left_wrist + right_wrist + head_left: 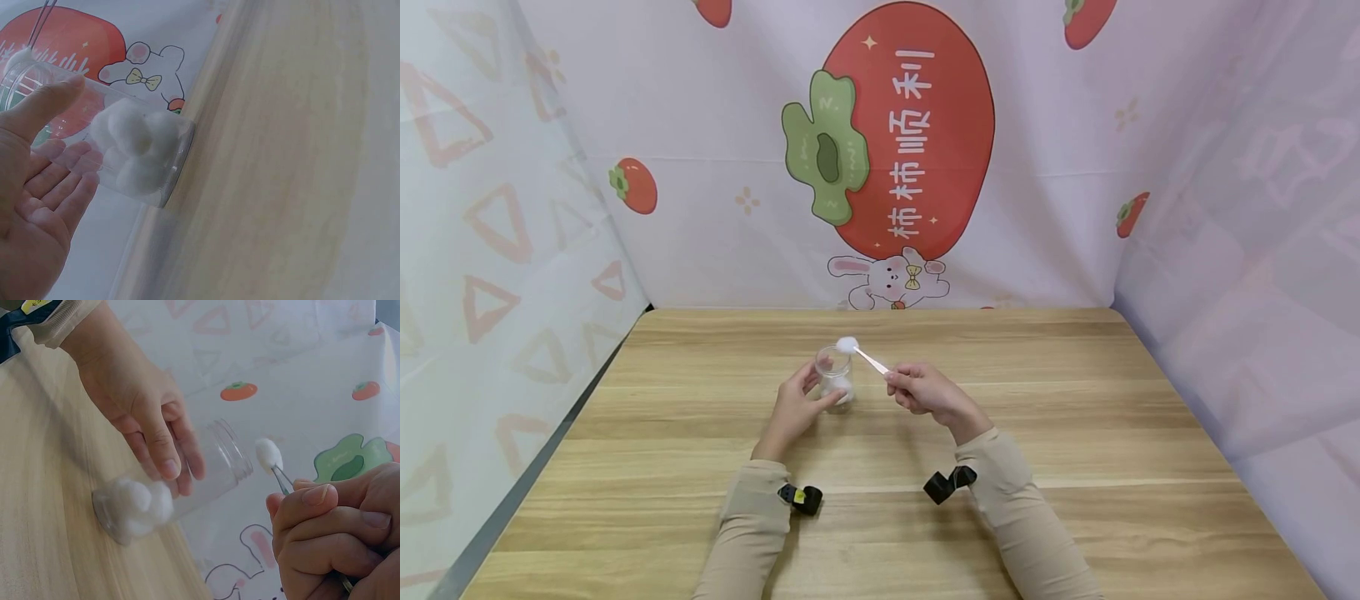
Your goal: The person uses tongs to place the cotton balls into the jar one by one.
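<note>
My left hand (797, 407) holds a clear, lidless plastic jar (834, 363) upright on the table, thumb on one side and fingers on the other. Several white cotton balls (136, 147) lie at the bottom of the jar. In my right hand (928, 390) I hold metal tweezers (872, 364), their tips clamped on a single cotton ball (269, 455). That ball hangs in the air just outside and above the jar's mouth, as the right wrist view shows. The fingers of my right hand (337, 531) are curled around the tweezers.
The wooden table (1045, 433) stretches out on all sides of the jar. Behind it hangs a white cloth backdrop (700, 242) printed with persimmons and a rabbit. Cloth walls (490, 250) stand at left and right. Each wrist carries a small black camera (950, 484).
</note>
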Available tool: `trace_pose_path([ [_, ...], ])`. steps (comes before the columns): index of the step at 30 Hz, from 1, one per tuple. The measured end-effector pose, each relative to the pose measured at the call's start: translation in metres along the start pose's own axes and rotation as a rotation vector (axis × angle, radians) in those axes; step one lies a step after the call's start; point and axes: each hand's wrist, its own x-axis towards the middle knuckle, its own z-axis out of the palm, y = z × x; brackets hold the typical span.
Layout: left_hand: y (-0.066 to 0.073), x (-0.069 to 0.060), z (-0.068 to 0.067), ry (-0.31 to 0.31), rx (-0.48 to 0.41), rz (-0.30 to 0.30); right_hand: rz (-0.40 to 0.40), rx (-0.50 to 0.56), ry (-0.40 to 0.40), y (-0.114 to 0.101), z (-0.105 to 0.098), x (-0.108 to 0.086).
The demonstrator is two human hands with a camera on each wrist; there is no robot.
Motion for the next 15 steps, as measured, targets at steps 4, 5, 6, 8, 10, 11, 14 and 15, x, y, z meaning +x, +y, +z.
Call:
trace_pose_path([
  [4,-0.0008,-0.0003,0.0005,0.012,0.003,0.023,-0.001,-0.005,-0.006,-0.0009,0.0009,0.0002],
  [5,-0.0007,-0.0008,0.0005,0.017,0.005,0.033,-0.002,-0.006,-0.009,-0.0010,0.0012,0.0004],
  [6,-0.0009,-0.0013,0.0006,0.023,0.005,0.044,-0.003,-0.006,-0.012,-0.0011,0.0015,0.0007],
  [8,-0.0012,-0.0023,0.0011,0.042,0.017,0.081,-0.004,-0.007,-0.014,-0.0013,0.0024,0.0011],
  [10,-0.0008,-0.0032,0.0012,0.047,0.018,0.093,-0.004,-0.008,-0.013,-0.0010,0.0037,0.0018],
  [11,-0.0008,-0.0031,0.0011,0.044,0.016,0.085,-0.003,-0.008,-0.011,-0.0008,0.0044,0.0022],
  [14,0.0002,-0.0023,0.0004,0.024,-0.002,0.042,-0.001,-0.008,-0.009,-0.0005,0.0062,0.0031],
  [15,0.0001,-0.0020,0.0002,0.016,-0.005,0.023,-0.001,-0.009,-0.009,-0.0003,0.0067,0.0035],
])
